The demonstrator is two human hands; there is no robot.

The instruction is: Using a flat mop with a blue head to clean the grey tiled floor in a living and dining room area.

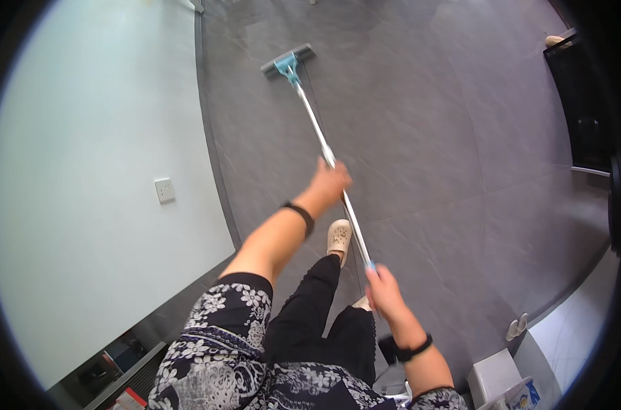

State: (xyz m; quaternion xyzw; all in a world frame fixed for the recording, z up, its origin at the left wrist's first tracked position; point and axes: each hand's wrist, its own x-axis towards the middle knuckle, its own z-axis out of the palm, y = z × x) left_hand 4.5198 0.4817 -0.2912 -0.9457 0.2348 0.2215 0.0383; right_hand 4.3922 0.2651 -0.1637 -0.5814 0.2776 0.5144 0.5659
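Observation:
A mop (314,121) with a long white pole slants away from me across the grey floor. Its teal and grey head (287,61) lies flat on the tiles, not far from the wall on the left. Partway up the pole, my left hand (331,180) is wrapped round the shaft, slightly blurred. Lower down, my right hand (384,292) grips the pole's near end, just by a light blue part. Dark bands circle both of my wrists.
A pale wall (105,137) with a white socket (164,190) runs along the left. Dark grey tiles (420,137) spread ahead. At the right stands a black glossy panel (580,102); small slippers (517,326) and a white box-like thing (495,376) are at the lower right.

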